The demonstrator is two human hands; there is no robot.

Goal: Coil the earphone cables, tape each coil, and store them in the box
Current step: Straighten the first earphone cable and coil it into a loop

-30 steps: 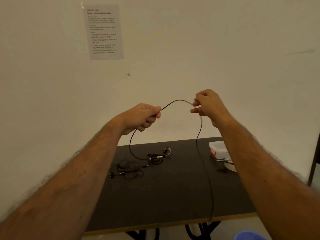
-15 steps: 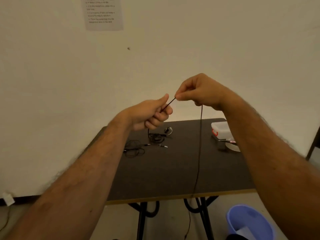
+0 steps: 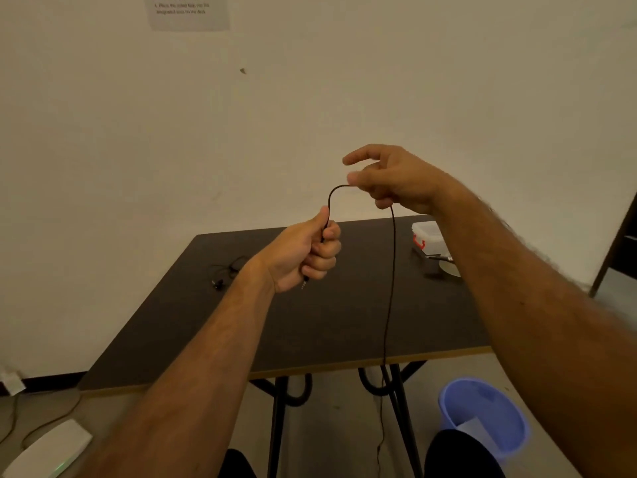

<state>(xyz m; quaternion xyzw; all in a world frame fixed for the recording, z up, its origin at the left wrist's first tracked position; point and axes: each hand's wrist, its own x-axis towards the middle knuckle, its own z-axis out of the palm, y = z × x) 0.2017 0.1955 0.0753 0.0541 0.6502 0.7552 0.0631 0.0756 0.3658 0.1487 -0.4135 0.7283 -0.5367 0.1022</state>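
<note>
My left hand (image 3: 308, 251) grips one end of a thin black earphone cable (image 3: 391, 288) in a fist above the dark table (image 3: 310, 326); the plug pokes out below the fist. The cable arches up to my right hand (image 3: 393, 181), which holds it with the lower fingers while the index finger sticks out. From there the cable hangs straight down past the table's front edge toward the floor. Another black earphone set (image 3: 225, 270) lies tangled on the table at the left. A clear plastic box (image 3: 427, 234) with a red latch stands at the back right.
A tape roll (image 3: 450, 269) and a dark small object lie in front of the box. A blue bin (image 3: 482, 415) stands on the floor at the right. A white device (image 3: 48, 450) with cords lies on the floor at the left. An instruction sheet (image 3: 189, 12) hangs on the wall.
My right hand has moved away from the left, to the right and slightly up, opening a short arch of cable between them; its index finger has lifted. The view tilted further down.
</note>
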